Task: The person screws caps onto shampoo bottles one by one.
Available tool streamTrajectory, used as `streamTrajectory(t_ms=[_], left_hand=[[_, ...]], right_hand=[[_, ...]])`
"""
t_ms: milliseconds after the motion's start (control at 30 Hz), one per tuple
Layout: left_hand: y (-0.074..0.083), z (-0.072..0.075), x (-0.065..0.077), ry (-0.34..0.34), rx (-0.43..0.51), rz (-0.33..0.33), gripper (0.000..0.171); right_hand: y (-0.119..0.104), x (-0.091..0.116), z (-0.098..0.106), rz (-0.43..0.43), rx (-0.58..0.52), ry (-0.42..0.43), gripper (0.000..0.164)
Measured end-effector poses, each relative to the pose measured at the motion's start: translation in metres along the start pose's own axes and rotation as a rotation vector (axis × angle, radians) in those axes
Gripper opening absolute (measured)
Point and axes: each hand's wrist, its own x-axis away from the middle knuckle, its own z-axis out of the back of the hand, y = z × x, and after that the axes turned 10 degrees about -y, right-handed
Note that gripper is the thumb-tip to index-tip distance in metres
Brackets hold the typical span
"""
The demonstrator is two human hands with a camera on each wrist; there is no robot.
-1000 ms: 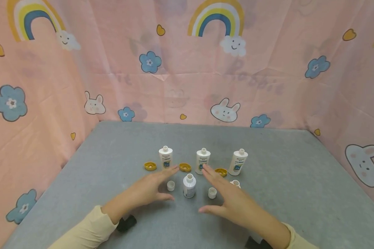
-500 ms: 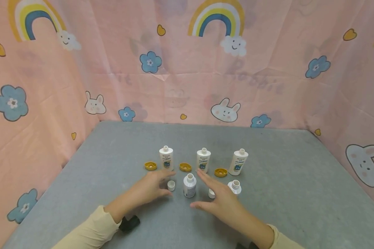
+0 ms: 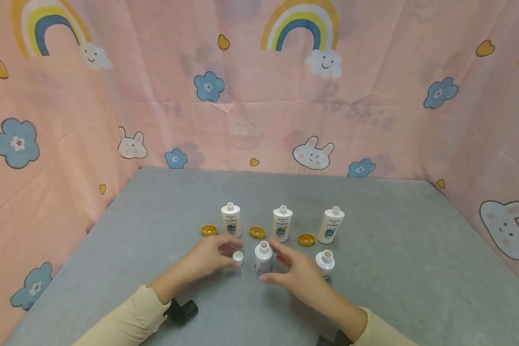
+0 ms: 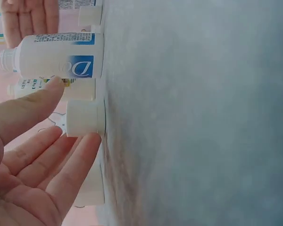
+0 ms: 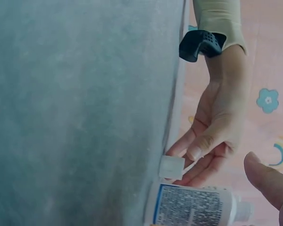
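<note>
In the head view a small white cap [image 3: 238,256] stands on the grey table between the thumb and fingers of my left hand [image 3: 207,259]. The left wrist view shows the thumb [image 4: 51,92] apart from the cap [image 4: 85,117], with one fingertip close to its lower edge; contact is unclear. A small white bottle [image 3: 263,262] without a lid stands upright just right of the cap. My right hand [image 3: 300,276] is beside this bottle, its fingers and thumb spread around the right side. The right wrist view shows the thumb [image 5: 269,181] clear of the bottle [image 5: 193,205].
Another small uncapped bottle [image 3: 325,262] stands right of my right hand. Behind are three taller white bottles [image 3: 230,220], [image 3: 282,223], [image 3: 330,225] with open necks. Yellow lids [image 3: 209,230], [image 3: 257,232], [image 3: 306,239] lie among them. A pink curtain [image 3: 251,110] hangs behind the table.
My right hand has moved left, closer to the middle bottle, and hides the second white cap. My left hand has lowered slightly around the near cap, its fingers bending more.
</note>
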Motion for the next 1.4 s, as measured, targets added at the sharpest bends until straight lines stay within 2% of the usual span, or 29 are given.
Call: streamTrajectory(t_ms=[233, 400, 667, 933, 1200, 1400], left_hand=[[-0.003, -0.001, -0.003, -0.007, 0.019, 0.020, 0.042], [-0.006, -0.001, -0.004, -0.018, 0.028, 0.024, 0.038], [-0.007, -0.001, -0.004, -0.022, 0.035, 0.031, 0.035], [-0.005, 0.000, -0.004, -0.022, 0.014, 0.032, 0.026], [-0.002, -0.001, -0.004, -0.027, 0.054, 0.038, 0.028], [0.009, 0.000, -0.003, -0.022, 0.091, 0.039, 0.029]], right_hand=[[0.006, -0.009, -0.005, -0.040, -0.146, -0.015, 0.076], [0.009, -0.015, -0.005, -0.061, -0.202, -0.021, 0.073], [0.010, -0.017, -0.007, -0.083, -0.230, -0.011, 0.065], [0.013, -0.020, -0.008, -0.090, -0.186, -0.016, 0.059], [0.011, -0.018, -0.006, -0.097, -0.208, -0.023, 0.049], [0.007, -0.013, 0.001, -0.105, -0.199, -0.047, 0.048]])
